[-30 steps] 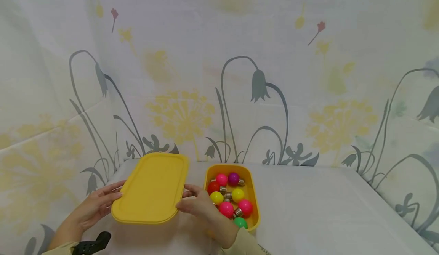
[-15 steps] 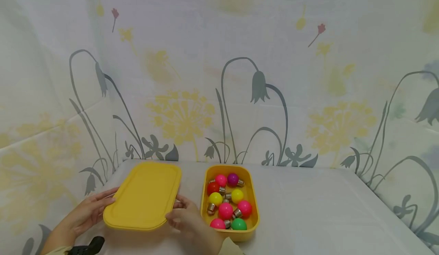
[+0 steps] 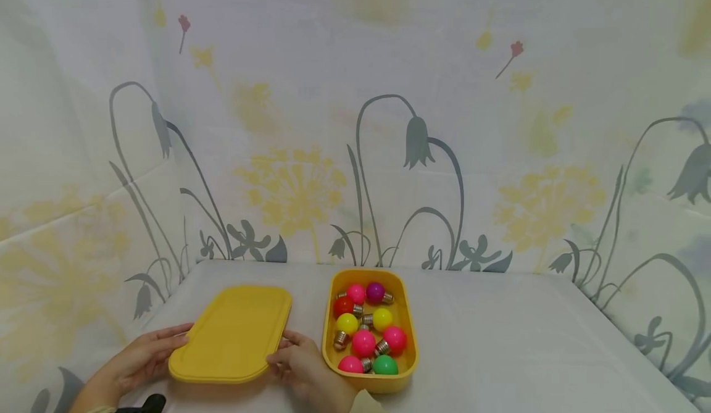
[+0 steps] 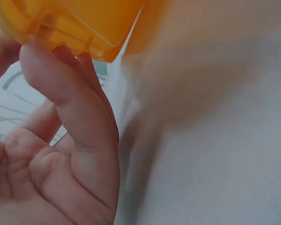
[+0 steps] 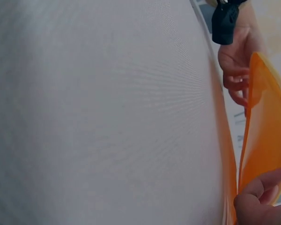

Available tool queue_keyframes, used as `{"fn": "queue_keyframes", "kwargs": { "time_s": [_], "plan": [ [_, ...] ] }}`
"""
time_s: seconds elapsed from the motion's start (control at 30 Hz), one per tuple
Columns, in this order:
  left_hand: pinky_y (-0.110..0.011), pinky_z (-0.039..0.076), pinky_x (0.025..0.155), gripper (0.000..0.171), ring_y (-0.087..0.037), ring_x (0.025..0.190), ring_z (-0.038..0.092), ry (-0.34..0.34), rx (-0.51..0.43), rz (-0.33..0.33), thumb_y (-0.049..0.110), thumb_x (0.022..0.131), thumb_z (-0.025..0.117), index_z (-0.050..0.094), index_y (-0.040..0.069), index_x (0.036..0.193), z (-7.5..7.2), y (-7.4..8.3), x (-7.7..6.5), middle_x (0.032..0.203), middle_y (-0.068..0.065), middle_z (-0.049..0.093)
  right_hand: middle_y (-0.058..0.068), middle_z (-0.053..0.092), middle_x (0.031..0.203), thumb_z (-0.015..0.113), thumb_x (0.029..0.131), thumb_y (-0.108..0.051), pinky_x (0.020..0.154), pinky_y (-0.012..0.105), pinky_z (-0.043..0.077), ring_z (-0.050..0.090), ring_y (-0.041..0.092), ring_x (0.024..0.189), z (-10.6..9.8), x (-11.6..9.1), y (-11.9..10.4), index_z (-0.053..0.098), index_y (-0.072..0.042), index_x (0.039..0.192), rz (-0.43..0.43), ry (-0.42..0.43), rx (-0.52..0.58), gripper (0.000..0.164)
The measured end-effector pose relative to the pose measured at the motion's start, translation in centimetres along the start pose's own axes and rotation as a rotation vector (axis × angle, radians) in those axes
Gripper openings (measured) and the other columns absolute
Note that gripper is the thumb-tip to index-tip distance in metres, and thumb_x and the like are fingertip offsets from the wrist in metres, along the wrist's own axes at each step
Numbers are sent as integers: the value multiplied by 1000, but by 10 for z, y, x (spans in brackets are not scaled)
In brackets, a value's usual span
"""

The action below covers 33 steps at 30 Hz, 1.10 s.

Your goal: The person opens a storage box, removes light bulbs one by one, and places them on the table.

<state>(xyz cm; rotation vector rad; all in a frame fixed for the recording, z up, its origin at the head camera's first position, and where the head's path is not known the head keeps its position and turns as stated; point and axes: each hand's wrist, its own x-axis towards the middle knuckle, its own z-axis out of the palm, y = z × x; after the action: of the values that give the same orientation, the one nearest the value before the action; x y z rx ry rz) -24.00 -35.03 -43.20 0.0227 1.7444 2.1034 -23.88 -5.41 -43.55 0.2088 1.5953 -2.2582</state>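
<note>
1. Two sets of fingers, left hand [image 3: 136, 360] and right hand [image 3: 308, 367], pinching opposite edges of a yellow lid [image 3: 230, 336].
2. Lid between them looks just above the bench [image 3: 500, 339], so uncovering's done imo, setting down isn't.
3. Right of the right fingers: open yellow box [image 3: 374, 384], bulbs [image 3: 363, 343] inside.

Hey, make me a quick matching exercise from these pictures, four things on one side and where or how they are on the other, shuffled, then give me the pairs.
Things:
1. green bulb
2. yellow lid
3. purple bulb
4. yellow box

Places and states:
A. open-topped, to the right of the lid
B. inside the box, at its near end
C. inside the box, at its far end
D. held between the left hand and right hand

Pairs: 1-B, 2-D, 3-C, 4-A
</note>
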Motion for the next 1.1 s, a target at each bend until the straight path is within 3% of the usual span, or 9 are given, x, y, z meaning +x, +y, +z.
{"fn": "queue_keyframes", "kwargs": {
  "time_s": [0.2,0.5,0.67,0.8,0.97,1.1],
  "plan": [
    [-41,49,85,47,-20,95,62,21,92,-32,12,95,53,41,-13,132,-1,-2,1,108,-3,63,10,55,94,63,74,16,68,29,53,56,20,77,-2,1,2,49,8,122,-2,21,-43,51],
    [-38,51,81,52,-19,93,62,42,276,-65,12,90,60,40,-15,131,1,-1,-1,108,-6,63,11,56,95,60,75,16,70,30,52,55,20,78,-3,-7,-3,51,10,114,8,45,-175,40],
    [-40,51,81,57,-21,93,61,160,415,-113,12,87,65,40,-16,130,8,1,1,111,-16,61,13,54,94,60,76,15,71,29,52,55,20,78,-4,-10,-6,53,8,112,67,64,-220,37],
    [-40,51,81,57,-22,94,61,255,471,-149,12,85,68,43,-15,128,14,2,4,112,-20,60,11,54,90,61,75,15,67,25,52,53,18,75,-5,-11,-8,54,6,111,73,65,-232,38],
    [-43,49,83,64,-23,94,60,298,525,-167,20,81,73,44,-13,129,17,4,4,114,-24,57,5,52,84,60,74,18,60,20,48,49,14,68,-5,-13,-7,56,4,110,18,20,-229,38],
    [-46,47,85,71,-24,96,58,299,581,-150,30,83,71,41,-10,132,19,6,4,120,-27,53,6,53,86,57,76,19,62,21,49,50,14,68,-4,-12,-7,56,5,112,-10,-38,-211,39]
  ]
}}
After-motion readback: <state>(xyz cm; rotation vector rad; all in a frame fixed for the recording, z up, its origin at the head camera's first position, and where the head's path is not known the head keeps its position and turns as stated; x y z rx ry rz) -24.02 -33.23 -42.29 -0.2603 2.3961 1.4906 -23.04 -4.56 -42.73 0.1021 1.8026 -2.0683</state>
